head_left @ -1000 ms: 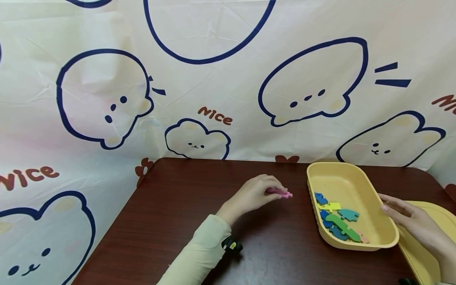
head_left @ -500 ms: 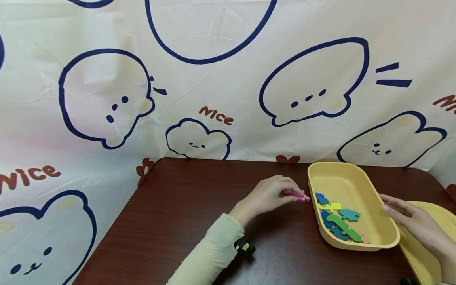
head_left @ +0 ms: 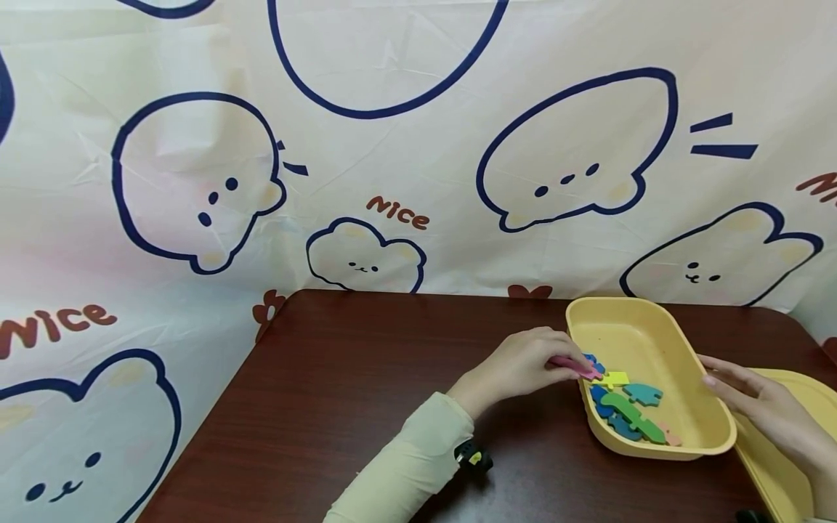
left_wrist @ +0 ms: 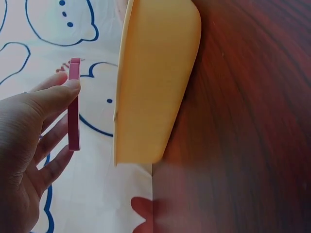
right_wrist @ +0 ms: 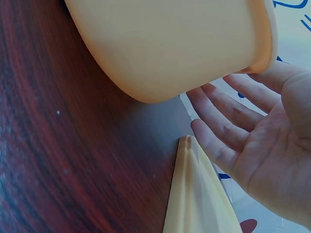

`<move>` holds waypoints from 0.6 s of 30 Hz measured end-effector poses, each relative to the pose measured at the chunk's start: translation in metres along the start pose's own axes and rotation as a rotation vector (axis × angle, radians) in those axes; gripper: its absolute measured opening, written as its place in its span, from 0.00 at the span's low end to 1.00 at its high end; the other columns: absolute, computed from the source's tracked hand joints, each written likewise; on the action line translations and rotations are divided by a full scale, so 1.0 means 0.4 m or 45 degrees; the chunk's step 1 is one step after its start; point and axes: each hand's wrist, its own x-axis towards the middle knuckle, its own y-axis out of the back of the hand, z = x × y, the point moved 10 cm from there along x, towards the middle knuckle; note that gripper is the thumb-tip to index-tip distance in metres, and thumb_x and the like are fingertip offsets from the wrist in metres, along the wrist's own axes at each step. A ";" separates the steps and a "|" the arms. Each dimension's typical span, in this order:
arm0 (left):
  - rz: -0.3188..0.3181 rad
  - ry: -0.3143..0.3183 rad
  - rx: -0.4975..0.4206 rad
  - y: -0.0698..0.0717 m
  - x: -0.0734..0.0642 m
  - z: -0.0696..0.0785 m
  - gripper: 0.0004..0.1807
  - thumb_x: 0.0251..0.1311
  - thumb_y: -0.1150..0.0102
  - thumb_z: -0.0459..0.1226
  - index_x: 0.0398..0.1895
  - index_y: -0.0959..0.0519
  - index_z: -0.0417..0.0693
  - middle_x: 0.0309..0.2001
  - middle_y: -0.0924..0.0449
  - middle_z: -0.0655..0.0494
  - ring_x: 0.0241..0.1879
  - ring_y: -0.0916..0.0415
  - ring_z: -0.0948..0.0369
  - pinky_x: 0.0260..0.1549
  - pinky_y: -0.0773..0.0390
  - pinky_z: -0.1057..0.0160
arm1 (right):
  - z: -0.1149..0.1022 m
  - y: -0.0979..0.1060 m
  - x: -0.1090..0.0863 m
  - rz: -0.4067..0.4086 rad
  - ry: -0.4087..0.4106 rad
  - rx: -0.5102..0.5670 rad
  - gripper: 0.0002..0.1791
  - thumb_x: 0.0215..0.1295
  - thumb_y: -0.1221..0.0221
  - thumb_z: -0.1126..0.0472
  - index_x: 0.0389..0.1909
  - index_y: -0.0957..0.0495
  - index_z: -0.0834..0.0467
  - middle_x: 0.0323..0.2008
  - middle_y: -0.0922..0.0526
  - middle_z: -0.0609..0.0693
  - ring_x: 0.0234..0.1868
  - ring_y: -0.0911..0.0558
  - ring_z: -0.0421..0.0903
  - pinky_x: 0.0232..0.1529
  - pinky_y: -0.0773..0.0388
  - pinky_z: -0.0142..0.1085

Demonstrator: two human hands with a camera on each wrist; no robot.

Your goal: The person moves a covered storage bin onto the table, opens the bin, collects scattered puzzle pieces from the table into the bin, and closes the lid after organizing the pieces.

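Observation:
My left hand [head_left: 526, 367] pinches a flat pink puzzle piece [head_left: 575, 367] between thumb and fingers, above the left rim of a yellow plastic bin [head_left: 628, 330]. Seen edge-on in the left wrist view, the pink piece [left_wrist: 74, 114] stands level with the bin's upper edge. Several coloured pieces lie in the bin's near left part, among them a long green piece [head_left: 631, 418], a yellow piece [head_left: 616, 379] and a teal piece [head_left: 644, 394]. At the bin's right side is my right hand [head_left: 761, 403], its thumb at the rim and its fingers loosely extended [right_wrist: 226, 109].
Partly under my right hand, a yellow lid-like tray [head_left: 778, 465] lies right of the bin. The dark wooden table [head_left: 366, 363] ends at a printed cloth backdrop [head_left: 445, 160]. A small black device [head_left: 474, 457] is strapped at my left wrist.
My left hand has moved right with the pink puzzle piece, from over the bare table to above the bin's left rim. My right hand and the bin have stayed in place.

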 end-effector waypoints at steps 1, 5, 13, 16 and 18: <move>-0.008 -0.003 -0.007 -0.004 0.004 0.005 0.11 0.63 0.36 0.44 0.48 0.14 0.62 0.46 0.20 0.74 0.45 0.33 0.80 0.47 0.37 0.84 | 0.000 0.001 0.000 0.001 0.001 0.002 0.44 0.77 0.57 0.39 0.75 0.52 0.71 0.68 0.45 0.80 0.63 0.39 0.75 0.38 0.25 0.34; -0.050 0.004 -0.002 -0.021 0.022 0.021 0.12 0.63 0.36 0.44 0.49 0.14 0.64 0.47 0.20 0.75 0.47 0.33 0.81 0.48 0.37 0.84 | -0.002 0.003 0.000 0.001 -0.005 -0.003 0.44 0.77 0.57 0.38 0.75 0.52 0.71 0.68 0.45 0.80 0.63 0.40 0.75 0.40 0.23 0.41; -0.108 -0.015 0.031 -0.051 0.053 0.053 0.13 0.64 0.37 0.46 0.50 0.15 0.67 0.48 0.21 0.76 0.49 0.33 0.83 0.50 0.39 0.84 | 0.002 0.004 0.003 -0.002 -0.016 0.004 0.45 0.76 0.57 0.38 0.75 0.53 0.71 0.68 0.46 0.80 0.63 0.40 0.75 0.40 0.23 0.41; -0.115 -0.024 0.042 -0.061 0.062 0.061 0.12 0.63 0.36 0.46 0.50 0.15 0.67 0.48 0.21 0.77 0.48 0.33 0.83 0.49 0.38 0.85 | 0.004 0.003 0.005 0.002 -0.012 0.005 0.45 0.76 0.57 0.38 0.75 0.52 0.71 0.67 0.45 0.80 0.62 0.39 0.74 0.38 0.25 0.34; -0.126 -0.019 0.047 -0.070 0.066 0.063 0.12 0.63 0.36 0.46 0.49 0.15 0.68 0.48 0.21 0.77 0.47 0.34 0.83 0.48 0.38 0.85 | 0.006 0.002 0.006 0.004 -0.014 0.012 0.46 0.76 0.57 0.37 0.74 0.52 0.71 0.67 0.45 0.80 0.62 0.39 0.75 0.40 0.23 0.37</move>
